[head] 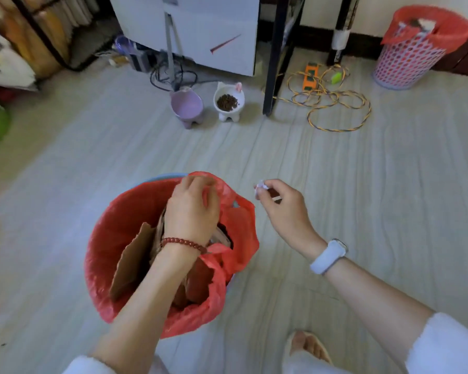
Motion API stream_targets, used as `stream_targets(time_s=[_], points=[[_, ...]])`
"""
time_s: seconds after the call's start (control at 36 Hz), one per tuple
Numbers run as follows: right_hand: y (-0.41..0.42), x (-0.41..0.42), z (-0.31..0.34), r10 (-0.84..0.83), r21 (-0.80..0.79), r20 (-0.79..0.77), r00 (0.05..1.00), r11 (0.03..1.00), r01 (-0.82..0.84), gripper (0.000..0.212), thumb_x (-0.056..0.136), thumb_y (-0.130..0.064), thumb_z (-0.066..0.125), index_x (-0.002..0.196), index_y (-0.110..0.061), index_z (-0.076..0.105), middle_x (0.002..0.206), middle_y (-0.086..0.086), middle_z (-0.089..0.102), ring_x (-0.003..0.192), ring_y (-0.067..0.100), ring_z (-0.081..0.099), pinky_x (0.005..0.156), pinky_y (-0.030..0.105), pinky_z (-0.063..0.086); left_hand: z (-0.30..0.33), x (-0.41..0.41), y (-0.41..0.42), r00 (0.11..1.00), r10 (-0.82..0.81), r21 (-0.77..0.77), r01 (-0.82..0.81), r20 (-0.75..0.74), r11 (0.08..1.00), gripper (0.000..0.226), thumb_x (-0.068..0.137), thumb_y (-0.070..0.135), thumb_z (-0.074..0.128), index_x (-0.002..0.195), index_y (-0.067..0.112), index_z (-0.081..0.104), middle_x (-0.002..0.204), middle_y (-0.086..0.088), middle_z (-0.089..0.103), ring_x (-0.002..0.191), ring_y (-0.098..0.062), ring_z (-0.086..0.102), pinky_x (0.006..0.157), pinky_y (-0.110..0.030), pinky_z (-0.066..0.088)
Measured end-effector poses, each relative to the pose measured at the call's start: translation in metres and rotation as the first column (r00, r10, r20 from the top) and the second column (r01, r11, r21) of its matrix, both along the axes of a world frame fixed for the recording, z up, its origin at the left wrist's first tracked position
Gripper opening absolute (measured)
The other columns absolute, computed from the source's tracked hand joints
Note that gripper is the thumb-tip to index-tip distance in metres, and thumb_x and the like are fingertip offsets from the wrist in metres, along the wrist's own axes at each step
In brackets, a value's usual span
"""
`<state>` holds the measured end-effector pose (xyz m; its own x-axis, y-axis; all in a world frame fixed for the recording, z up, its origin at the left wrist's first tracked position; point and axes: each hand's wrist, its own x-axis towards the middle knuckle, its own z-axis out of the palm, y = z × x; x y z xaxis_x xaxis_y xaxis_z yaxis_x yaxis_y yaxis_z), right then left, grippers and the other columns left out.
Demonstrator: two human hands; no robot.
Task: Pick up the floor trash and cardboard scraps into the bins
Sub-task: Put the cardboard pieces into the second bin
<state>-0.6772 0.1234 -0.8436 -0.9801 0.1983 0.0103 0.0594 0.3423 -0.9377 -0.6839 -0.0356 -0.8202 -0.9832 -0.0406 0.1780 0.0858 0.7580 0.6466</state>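
A bin lined with a red plastic bag stands on the floor right below me, with brown cardboard scraps standing inside it. My left hand reaches over the bin and pinches the far rim of the red bag. To the right of the bin, above the floor, my right hand pinches a small white paper scrap between its fingertips. A second bin, a pink mesh basket with a red liner, stands at the far right.
Two pet bowls, a purple one and a white one with kibble, stand ahead. A coiled yellow cord with an orange power strip lies beside a black table leg. My slippered foot is at the bottom.
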Motion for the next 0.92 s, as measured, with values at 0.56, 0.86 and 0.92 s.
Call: stream_targets(time_s=[0.56,0.86,0.92], points=[[-0.032,0.058,0.019,0.002,0.506,0.466,0.885,0.819,-0.269,0.064,0.091,-0.006,0.033,0.147,-0.029,0.013,0.125,0.014,0.046,0.097,0.04,0.056,0.077,0.041,0.044,0.003,0.048,-0.117,0.842,0.303,-0.272,-0.195,0.447,0.942,0.047,0.092,0.018,0.038,0.137,0.03,0.032,0.107,-0.018,0.045,0.086,-0.036,0.053,0.071,-0.04,0.043],[0.042,0.168,0.208,-0.286,0.607,0.483,0.827,0.79,-0.081,0.062,0.09,-0.003,0.035,0.144,-0.031,0.022,0.119,0.012,0.049,0.095,0.035,0.056,0.068,0.036,0.042,0.188,0.117,-0.039,0.816,0.119,-0.231,0.018,0.566,0.973,0.051,0.094,0.013,0.034,0.141,0.033,0.03,0.107,-0.015,0.047,0.089,-0.037,0.055,0.077,-0.04,0.043],[0.053,0.203,0.25,-0.351,0.61,0.473,0.808,0.793,-0.013,0.062,0.089,-0.003,0.037,0.144,-0.03,0.025,0.117,0.013,0.05,0.101,0.035,0.053,0.073,0.039,0.044,0.229,0.138,-0.024,0.814,0.059,-0.18,0.057,0.578,0.982,0.053,0.094,0.012,0.033,0.142,0.035,0.029,0.106,-0.014,0.046,0.088,-0.035,0.054,0.077,-0.039,0.042]])
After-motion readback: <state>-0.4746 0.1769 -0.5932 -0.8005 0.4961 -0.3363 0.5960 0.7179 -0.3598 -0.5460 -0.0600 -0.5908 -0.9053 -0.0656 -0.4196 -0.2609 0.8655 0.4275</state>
